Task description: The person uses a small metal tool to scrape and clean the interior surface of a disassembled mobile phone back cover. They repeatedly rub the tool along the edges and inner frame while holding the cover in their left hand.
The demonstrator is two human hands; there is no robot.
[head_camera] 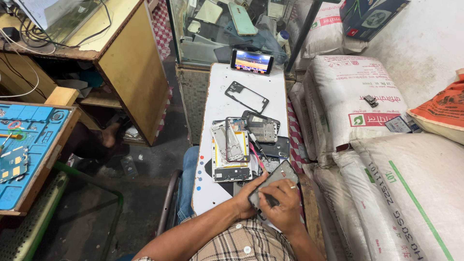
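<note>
— Both hands meet at the near edge of the narrow white board (220, 82): the left hand (247, 200) cups a dark phone (271, 186) from beneath, fingers wrapped round its lower end.

— Why tilted like that?

— Probably to turn its face up toward the eyes, while the right hand (285, 205) lies over it, pinched closed on a slim tool (291, 187); what the tip touches I cannot tell.

— And the arms?

— Bent inward, forearms converging above a checked shirt (241, 244), wrists low.

— The rest?

— A stack of opened phone parts (234, 150) sits mid-board, an empty frame (246, 96) beyond it, and a lit phone (252, 62) is propped at the far edge, seemingly for watching.
</note>
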